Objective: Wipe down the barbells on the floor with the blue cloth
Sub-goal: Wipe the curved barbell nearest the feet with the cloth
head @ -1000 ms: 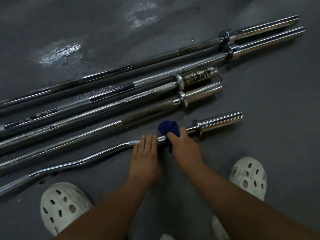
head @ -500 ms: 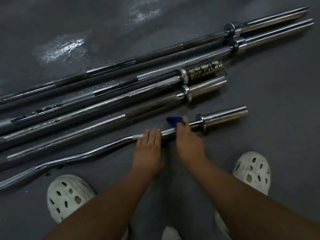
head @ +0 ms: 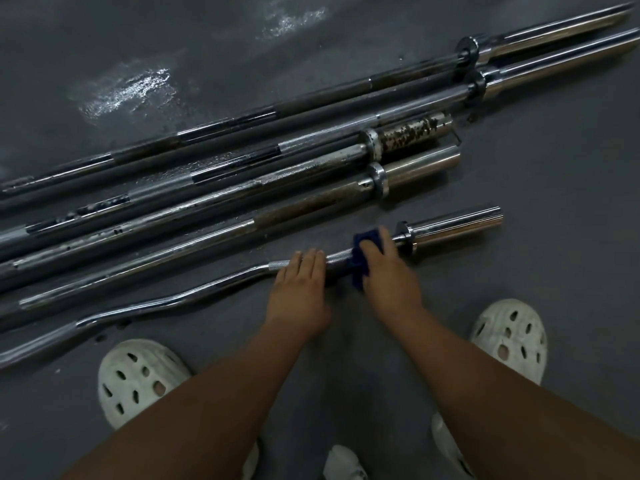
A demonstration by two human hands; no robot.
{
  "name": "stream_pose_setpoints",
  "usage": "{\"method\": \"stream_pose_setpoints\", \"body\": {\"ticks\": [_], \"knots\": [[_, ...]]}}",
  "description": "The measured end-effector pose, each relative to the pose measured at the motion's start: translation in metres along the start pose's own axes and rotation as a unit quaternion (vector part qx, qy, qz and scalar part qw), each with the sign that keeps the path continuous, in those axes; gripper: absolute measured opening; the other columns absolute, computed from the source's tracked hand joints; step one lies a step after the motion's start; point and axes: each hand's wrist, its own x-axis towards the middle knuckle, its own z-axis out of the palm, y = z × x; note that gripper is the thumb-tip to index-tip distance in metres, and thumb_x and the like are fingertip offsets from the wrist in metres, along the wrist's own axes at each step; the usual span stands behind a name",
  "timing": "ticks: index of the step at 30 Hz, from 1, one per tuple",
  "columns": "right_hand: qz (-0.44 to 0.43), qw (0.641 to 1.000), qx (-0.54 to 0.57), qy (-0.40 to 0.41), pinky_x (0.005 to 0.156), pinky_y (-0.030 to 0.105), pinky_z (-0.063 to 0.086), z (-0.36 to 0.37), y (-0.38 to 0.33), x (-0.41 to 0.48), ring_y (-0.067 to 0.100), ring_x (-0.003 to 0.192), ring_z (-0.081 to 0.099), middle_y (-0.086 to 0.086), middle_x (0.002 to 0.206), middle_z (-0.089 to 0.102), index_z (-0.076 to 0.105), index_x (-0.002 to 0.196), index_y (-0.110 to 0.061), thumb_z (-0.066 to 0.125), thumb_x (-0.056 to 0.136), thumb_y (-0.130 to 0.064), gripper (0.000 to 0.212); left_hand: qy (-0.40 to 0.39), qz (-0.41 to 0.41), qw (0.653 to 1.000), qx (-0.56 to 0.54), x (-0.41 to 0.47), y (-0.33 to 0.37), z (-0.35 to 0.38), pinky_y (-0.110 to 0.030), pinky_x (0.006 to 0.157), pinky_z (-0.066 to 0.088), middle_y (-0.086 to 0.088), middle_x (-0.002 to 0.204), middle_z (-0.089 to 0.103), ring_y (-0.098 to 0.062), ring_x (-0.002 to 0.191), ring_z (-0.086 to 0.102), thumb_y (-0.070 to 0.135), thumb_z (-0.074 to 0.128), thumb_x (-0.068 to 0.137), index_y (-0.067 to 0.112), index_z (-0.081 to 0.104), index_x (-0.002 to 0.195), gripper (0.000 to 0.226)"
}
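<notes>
Gym floor (barbells (head: 311,174) on rubber matting (head: 536,188))

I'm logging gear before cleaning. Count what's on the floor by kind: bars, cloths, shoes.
Straight bars: 4
Curl bar: 1
Cloth: 1
Clogs: 2
Total: 8

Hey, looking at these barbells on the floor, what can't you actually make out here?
Head view only.
Left ends of every bar, including the curved chrome curl bar: cut off by the left edge.
Right tip of the second-farthest long steel barbell: runs past the right edge.
Curl bar's shaft beneath the blue cloth, right hand and left hand: covered, condition there unknown.
</notes>
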Motion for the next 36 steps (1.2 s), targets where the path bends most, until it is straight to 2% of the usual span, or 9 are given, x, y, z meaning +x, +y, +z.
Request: {"method": "stream_pose_setpoints", "body": {"ticks": [5,10,14,17,21,25,29,32,36], "knots": [[-0.094,0.994,-0.022,-0.05,0.082,0.042,0.053,0.006,-0.014,-0.009,0.036,0.105,0.061,0.002,0.161,0.009,0.039,0.133,-0.031,0.061,0.085,-0.019,0.054,0.002,-0.005,1.0,0.009,-0.006,0.002,0.001,-0.039,0.122,0.006,-0.006,0.166,0.006,-0.026,0.153,0.001,0.041,0.059,0.087,0.013,0.003,0.158,0.094],[0.064,0.997,-0.002,0.039,0.085,0.045,0.052,0.004,0.004,0.0,0.037,0.109,0.059,0.004,0.161,0.011,0.036,0.137,-0.029,0.061,0.087,-0.016,0.057,-0.006,-0.012,1.0,0.009,-0.002,0.003,0.002,-0.041,0.123,0.009,-0.006,0.166,0.006,-0.027,0.152,0.002,0.037,0.059,0.085,0.013,0.003,0.158,0.095],[-0.079,0.995,-0.046,-0.031,0.079,0.044,0.054,0.005,0.001,-0.008,0.036,0.101,0.063,-0.001,0.163,0.01,0.038,0.136,-0.029,0.063,0.086,-0.021,0.056,0.004,-0.011,1.0,0.012,-0.005,0.002,0.006,-0.042,0.123,0.009,-0.007,0.166,0.007,-0.028,0.152,0.002,0.038,0.059,0.085,0.013,0.003,0.158,0.095],[0.043,0.998,-0.02,0.028,0.083,0.045,0.053,0.004,0.013,-0.006,0.036,0.105,0.061,0.002,0.163,0.008,0.038,0.136,-0.026,0.061,0.086,-0.015,0.056,0.002,-0.007,1.0,0.007,-0.002,0.002,0.005,-0.041,0.123,0.01,-0.006,0.165,0.008,-0.028,0.152,0.003,0.037,0.061,0.083,0.013,0.005,0.158,0.096],[-0.101,0.991,-0.066,-0.062,0.083,0.044,0.052,0.01,-0.004,-0.013,0.035,0.106,0.061,-0.002,0.164,0.001,0.037,0.135,-0.029,0.058,0.089,-0.018,0.051,0.003,-0.005,1.0,0.003,-0.004,0.001,0.006,-0.041,0.123,0.01,-0.008,0.165,0.009,-0.029,0.152,0.004,0.038,0.057,0.086,0.012,0.006,0.158,0.092],[0.049,0.998,-0.028,0.03,0.084,0.047,0.052,0.009,0.019,-0.01,0.037,0.107,0.059,0.003,0.164,0.002,0.034,0.138,-0.025,0.056,0.091,-0.015,0.053,-0.013,0.005,1.0,0.008,0.0,-0.001,0.003,-0.04,0.123,0.01,-0.004,0.166,0.007,-0.026,0.152,0.002,0.037,0.059,0.084,0.014,0.003,0.158,0.095],[-0.112,0.989,-0.09,-0.028,0.074,0.044,0.053,0.012,0.013,-0.017,0.034,0.099,0.062,0.0,0.164,0.0,0.035,0.132,-0.029,0.058,0.09,-0.021,0.048,-0.007,0.005,1.0,0.012,-0.005,-0.002,0.002,-0.04,0.124,0.009,-0.004,0.166,0.006,-0.025,0.153,0.002,0.037,0.059,0.084,0.014,0.002,0.158,0.096],[0.029,0.998,-0.053,0.029,0.079,0.046,0.053,0.013,0.015,-0.014,0.037,0.103,0.06,0.003,0.164,-0.001,0.035,0.135,-0.024,0.057,0.09,-0.014,0.051,-0.007,0.005,1.0,0.021,-0.003,0.0,0.001,-0.04,0.123,0.01,-0.004,0.166,0.006,-0.025,0.152,0.003,0.036,0.058,0.084,0.014,0.002,0.158,0.096],[-0.152,0.984,-0.088,-0.04,0.081,0.044,0.054,0.018,-0.002,-0.015,0.032,0.105,0.059,-0.001,0.164,0.001,0.036,0.137,-0.028,0.057,0.091,-0.021,0.051,-0.013,0.012,0.999,0.035,-0.004,-0.002,0.0,-0.041,0.123,0.011,-0.008,0.165,0.007,-0.027,0.152,0.005,0.035,0.057,0.083,0.011,0.004,0.158,0.095]]}}
